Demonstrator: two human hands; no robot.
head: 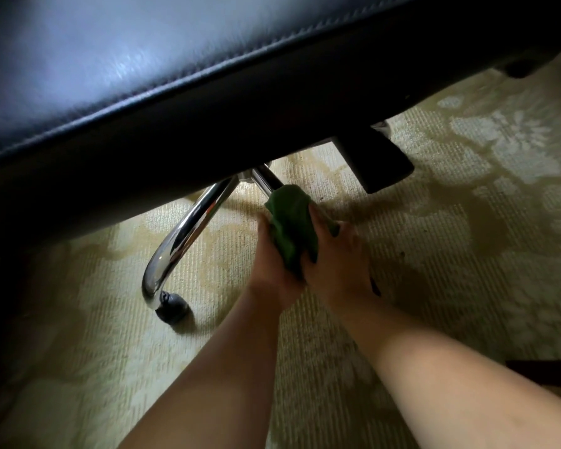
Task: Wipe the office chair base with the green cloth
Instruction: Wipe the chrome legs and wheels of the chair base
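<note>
**Both hands closed on cloth over a chrome base leg**

Hidden items: the dark padded seat fills the upper frame and conceals the base hub and most of the chair base. The leg being wiped shows only as a short chrome stub before it disappears under the green cloth. The fingertips of both hands are hidden behind the cloth, and that leg's far end cannot be made out.

Surroundings: a black lever paddle projects from under the seat, just beyond the cloth. A second chrome leg curves down to a dark caster on the pale patterned carpet, left of the hands.

Materials: the seat is smooth, stitched leather-like upholstery; the legs are polished round tube; the cloth is soft and bunched.

Hand state: the left hand and right hand sit side by side, touching, both curled around the cloth and gripping it onto the leg.
</note>
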